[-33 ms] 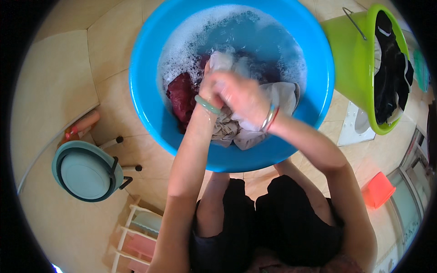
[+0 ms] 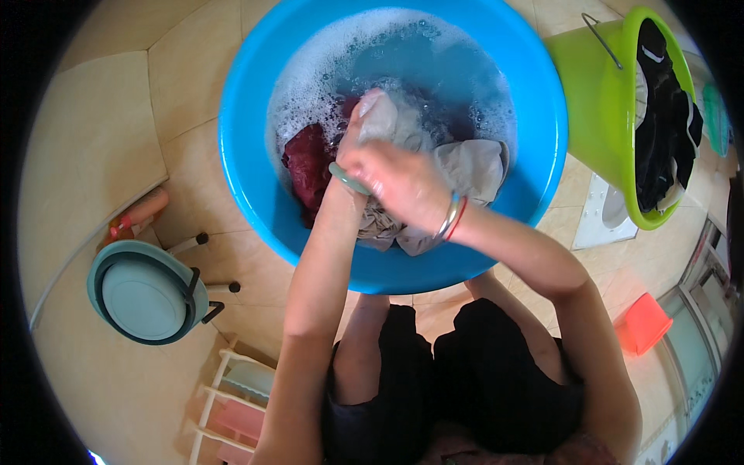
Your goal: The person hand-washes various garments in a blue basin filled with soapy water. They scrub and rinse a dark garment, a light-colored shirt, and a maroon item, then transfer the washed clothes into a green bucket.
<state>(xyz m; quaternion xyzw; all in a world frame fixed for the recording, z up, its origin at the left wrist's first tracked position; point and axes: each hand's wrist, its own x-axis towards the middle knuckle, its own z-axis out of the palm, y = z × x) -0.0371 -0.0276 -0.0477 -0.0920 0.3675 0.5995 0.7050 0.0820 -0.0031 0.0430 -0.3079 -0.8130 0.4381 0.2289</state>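
Observation:
A large blue basin [image 2: 544, 116] holds sudsy water [image 2: 418, 58] and wet clothes. My left hand [image 2: 358, 139], a green bangle at its wrist, grips a wet whitish garment [image 2: 399, 124] that bunches up past its thumb. Closed over the same garment, my right hand [image 2: 403, 182] lies across the heel of the left hand; its fingers are curled and partly blurred. The garment's pale folds [image 2: 473, 167] spread to the right in the basin. A dark red garment [image 2: 308, 167] lies half soaked by the basin's left wall, left of my hands.
A green bucket [image 2: 597, 116] with dark clothes [image 2: 659, 124] leans at the right. Left of the basin are a grey-green folding tub [image 2: 143, 298] and an orange object [image 2: 143, 211]. A white rack [image 2: 213, 395] stands lower left; an orange-red container [image 2: 645, 324] sits lower right.
My right hand has slid slightly down and back along the left hand toward its wrist, uncovering more of the whitish garment. My left hand has barely moved.

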